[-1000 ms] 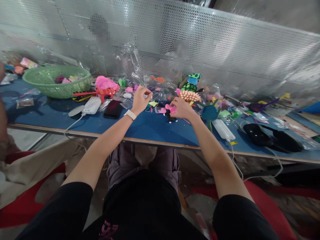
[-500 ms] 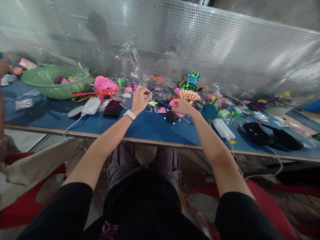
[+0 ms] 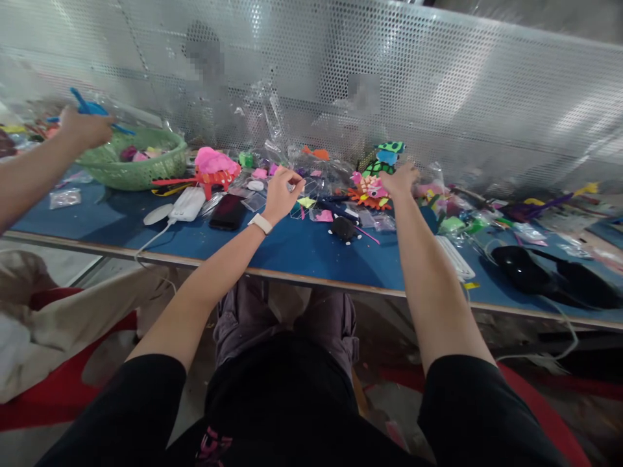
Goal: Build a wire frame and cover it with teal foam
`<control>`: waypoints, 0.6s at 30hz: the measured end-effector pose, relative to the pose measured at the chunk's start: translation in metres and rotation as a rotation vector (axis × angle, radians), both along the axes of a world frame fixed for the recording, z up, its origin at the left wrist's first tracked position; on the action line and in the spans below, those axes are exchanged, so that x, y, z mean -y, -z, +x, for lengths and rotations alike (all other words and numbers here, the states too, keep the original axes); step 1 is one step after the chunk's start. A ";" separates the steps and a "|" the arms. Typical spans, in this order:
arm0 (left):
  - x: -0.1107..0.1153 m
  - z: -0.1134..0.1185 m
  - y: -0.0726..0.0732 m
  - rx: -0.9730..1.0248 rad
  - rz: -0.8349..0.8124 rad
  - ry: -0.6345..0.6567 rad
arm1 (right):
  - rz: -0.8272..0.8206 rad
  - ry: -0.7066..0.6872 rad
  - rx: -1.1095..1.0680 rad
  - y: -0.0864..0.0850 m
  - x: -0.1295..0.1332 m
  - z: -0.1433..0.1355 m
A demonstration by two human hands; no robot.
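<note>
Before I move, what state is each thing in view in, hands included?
Left bare hand: fingers curled, grip unclear.
Right bare hand: fingers spread.
Pink-and-orange spiky figure: resting beside right hand, contact unclear.
Black rounded figure with white feet: resting on blue tabletop.
Black rectangular phone: lying flat, screen dark.
White rectangular device beside phone: cable connected.
Green round perforated plastic basket: upright, holding colourful pieces.
Co-worker's hand: holding blue object near basket.

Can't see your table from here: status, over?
Left hand curled, grip unclear. Right hand open beside pink piece. Black figure on table. Clear plastic strewn behind.
</note>
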State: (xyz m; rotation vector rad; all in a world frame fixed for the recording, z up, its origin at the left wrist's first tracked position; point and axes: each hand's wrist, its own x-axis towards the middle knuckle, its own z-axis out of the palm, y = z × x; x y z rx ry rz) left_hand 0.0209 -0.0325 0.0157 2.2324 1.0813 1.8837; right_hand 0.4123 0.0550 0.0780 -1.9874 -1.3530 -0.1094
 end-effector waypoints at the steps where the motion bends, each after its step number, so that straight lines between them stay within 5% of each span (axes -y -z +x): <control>1: 0.000 0.000 0.000 -0.001 0.004 0.001 | 0.010 0.007 0.033 0.003 0.015 -0.004; 5: 0.001 0.000 -0.002 -0.003 0.001 0.003 | 0.066 -0.115 0.192 0.011 0.080 -0.020; 10: 0.000 0.000 -0.001 0.000 -0.014 0.019 | -0.530 -0.532 0.052 0.030 0.124 -0.036; 14: -0.003 -0.001 0.001 0.003 -0.009 0.018 | -0.432 -0.562 -0.037 0.050 0.141 -0.049; 18: -0.006 0.000 0.003 -0.009 -0.010 0.005 | -0.340 -0.551 -0.451 0.061 0.159 -0.059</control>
